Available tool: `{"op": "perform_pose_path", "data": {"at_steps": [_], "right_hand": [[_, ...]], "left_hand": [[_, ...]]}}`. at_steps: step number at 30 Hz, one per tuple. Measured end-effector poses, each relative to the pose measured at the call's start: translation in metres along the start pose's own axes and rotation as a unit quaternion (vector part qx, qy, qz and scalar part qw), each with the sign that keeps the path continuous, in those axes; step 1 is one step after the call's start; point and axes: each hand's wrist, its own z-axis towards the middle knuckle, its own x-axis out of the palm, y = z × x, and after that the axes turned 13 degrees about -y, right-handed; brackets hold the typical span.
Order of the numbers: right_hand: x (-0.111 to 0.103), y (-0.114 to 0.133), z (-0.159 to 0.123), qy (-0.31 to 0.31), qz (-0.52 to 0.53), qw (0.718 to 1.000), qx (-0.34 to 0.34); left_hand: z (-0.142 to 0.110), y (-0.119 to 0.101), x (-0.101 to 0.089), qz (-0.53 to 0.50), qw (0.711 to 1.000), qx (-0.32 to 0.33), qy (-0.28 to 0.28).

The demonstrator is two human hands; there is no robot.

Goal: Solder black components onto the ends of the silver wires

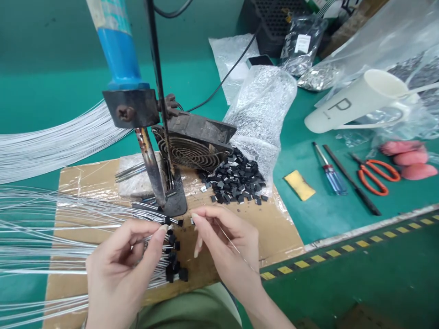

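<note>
My left hand (121, 267) is closed, thumb and forefinger pinching the end of a thin white wire just below the soldering iron tip. To its right, my right hand (228, 244) pinches a small black connector (192, 221) with pale pins. A strand of thin solder wire (236, 249) runs across that palm. The soldering iron (151, 169), blue-handled, is clamped tip down above my hands. Beside my left fingers lie several wired black connectors (174, 265), their white wires (68, 228) trailing off left. Whatever my left fingertips cover is partly hidden.
Behind the iron stands a dusty fan (195, 146). A pile of loose black connectors (238, 180) spills from a bubble-wrap bag (264, 109) onto the cardboard (274, 228). On the right lie a yellow sponge (299, 185), a screwdriver (331, 171), orange-handled scissors (375, 176) and a white mug (360, 103).
</note>
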Motion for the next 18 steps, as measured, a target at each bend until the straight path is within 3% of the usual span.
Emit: {"op": "perform_pose_path", "data": {"at_steps": [18], "right_hand": [[0.007,-0.0014,-0.0055,0.074,0.037,0.991,0.103]], "left_hand": [[0.0033,-0.0081,0.0019,-0.033,0.999,-0.027,0.01]]}}
